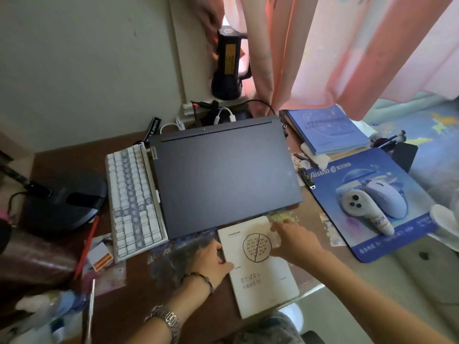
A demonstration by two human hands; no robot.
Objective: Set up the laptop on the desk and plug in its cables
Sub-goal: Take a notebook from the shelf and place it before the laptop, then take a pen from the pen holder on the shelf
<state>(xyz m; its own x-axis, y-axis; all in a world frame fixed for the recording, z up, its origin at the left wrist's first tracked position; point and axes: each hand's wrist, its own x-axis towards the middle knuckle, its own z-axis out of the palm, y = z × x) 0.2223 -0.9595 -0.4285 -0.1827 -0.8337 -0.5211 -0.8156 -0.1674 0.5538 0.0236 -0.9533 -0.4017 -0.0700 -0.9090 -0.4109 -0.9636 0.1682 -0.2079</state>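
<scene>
1. The left forearm reaches up from the lower edge, with a metal watch (pixel 167 321) and a thin bracelet (pixel 201 279) at the wrist.
2. The left hand (pixel 211 261) lies low, back up, fingers relaxed and thumb pointing right.
3. The right forearm comes in bare from the lower right corner.
4. The right hand (pixel 295 240) is palm down, fingers loosely bent and reaching left.

Cable (pixel 260 104) ends behind closed laptop (pixel 223 175).
</scene>
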